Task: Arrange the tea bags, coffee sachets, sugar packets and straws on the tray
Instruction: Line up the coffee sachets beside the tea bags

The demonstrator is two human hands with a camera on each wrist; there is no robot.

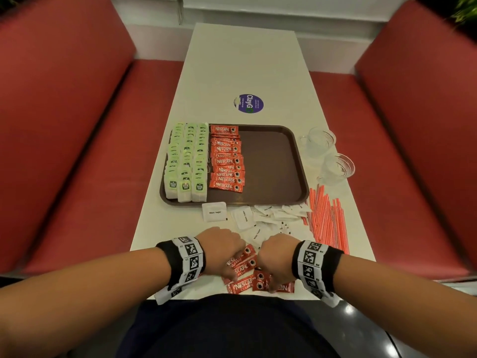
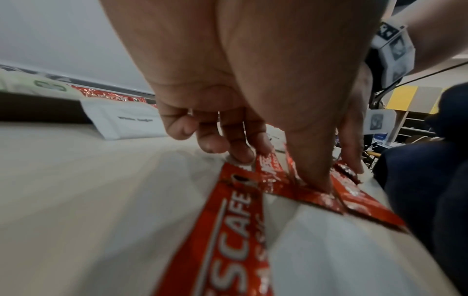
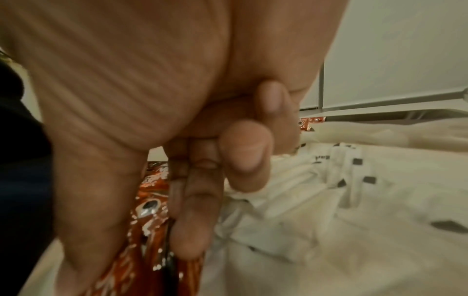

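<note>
From the head view, both hands sit over loose coffee sachets (image 1: pixel 241 273) at the tabletop's (image 1: pixel 180 228) near edge, short of the tray (image 1: pixel 271 164). At the left wrist, the left hand (image 2: pixel 253 90) pinches sachets. At the right wrist, the right hand (image 3: pixel 152 100) pinches a sachet between thumb and fingers.

Head cam: high, looking down and forward along the table (image 1: pixel 245 60) to the tray (image 1: pixel 271 164). Wrist cams: low at the near edge, close behind each palm. All share the loose coffee sachets (image 1: pixel 244 263) (image 2: pixel 235 216) (image 3: pixel 149 212).
</note>
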